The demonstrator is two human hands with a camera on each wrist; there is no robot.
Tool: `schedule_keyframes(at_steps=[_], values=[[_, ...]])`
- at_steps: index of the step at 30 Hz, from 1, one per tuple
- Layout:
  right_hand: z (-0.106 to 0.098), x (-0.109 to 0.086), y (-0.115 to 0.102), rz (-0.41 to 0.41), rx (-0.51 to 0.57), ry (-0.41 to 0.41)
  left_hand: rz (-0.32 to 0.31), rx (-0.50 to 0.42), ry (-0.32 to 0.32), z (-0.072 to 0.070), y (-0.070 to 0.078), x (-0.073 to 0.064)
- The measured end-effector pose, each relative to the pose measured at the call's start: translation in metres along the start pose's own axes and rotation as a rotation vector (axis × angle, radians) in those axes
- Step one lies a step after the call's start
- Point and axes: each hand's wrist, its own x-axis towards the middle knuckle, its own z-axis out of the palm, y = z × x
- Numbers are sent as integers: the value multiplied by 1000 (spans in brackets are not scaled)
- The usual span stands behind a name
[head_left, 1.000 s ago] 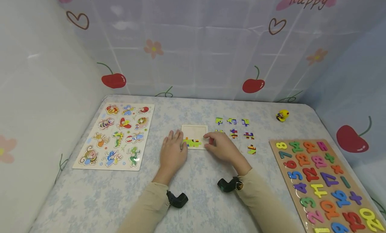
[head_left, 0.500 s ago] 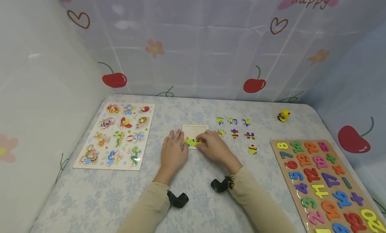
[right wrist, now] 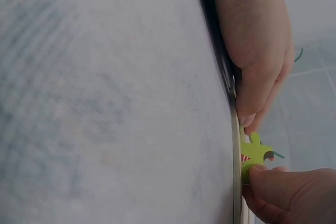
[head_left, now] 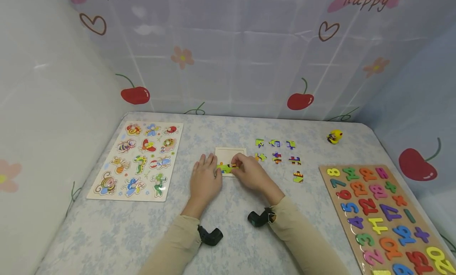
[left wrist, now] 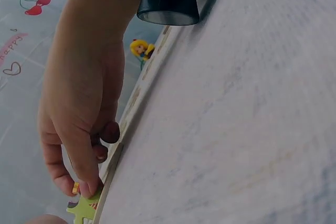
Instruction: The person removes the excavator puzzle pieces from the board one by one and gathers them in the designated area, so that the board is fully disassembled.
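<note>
A small square wooden puzzle tray (head_left: 228, 150) lies mid-table, with green jigsaw pieces (head_left: 223, 169) along its near edge. My left hand (head_left: 206, 179) rests flat at the tray's left side, its fingers straight and the thumb along the edge. At the tray's near right part, my right hand (head_left: 252, 174) pinches a jigsaw piece between thumb and forefinger, mostly covered by them. From the right wrist, a green puzzle piece (right wrist: 254, 152) shows upright beneath the right thumb. Several loose jigsaw pieces (head_left: 276, 158) lie in rows to the tray's right.
An insect peg board (head_left: 139, 160) lies at the left. To the right sits a board of coloured numbers (head_left: 377, 211), reaching the near edge. A small yellow figurine (head_left: 334, 136) stands at the back right. Printed curtains surround the table.
My right hand has moved left from the tray's right edge to over its near right part, and then shifted slightly further left. My left hand has stayed in place.
</note>
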Motion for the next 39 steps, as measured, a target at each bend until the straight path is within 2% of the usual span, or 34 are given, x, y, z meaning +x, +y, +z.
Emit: schedule_keyframes(at_steps=[5, 9, 27, 32, 39], values=[[-8, -6, 3, 12, 96, 7, -10, -14, -4, 0, 1, -1], [-17, -13, 8, 36, 119, 13, -10, -18, -1, 0, 1, -1], [-69, -60, 60, 208, 18, 58, -7, -34, -2, -2, 2, -3], [-78, -68, 71, 236, -13, 60, -4, -35, 4, -1, 2, -3], [-84, -71, 76, 266, -37, 46, 10, -28, 9, -1, 2, -3]])
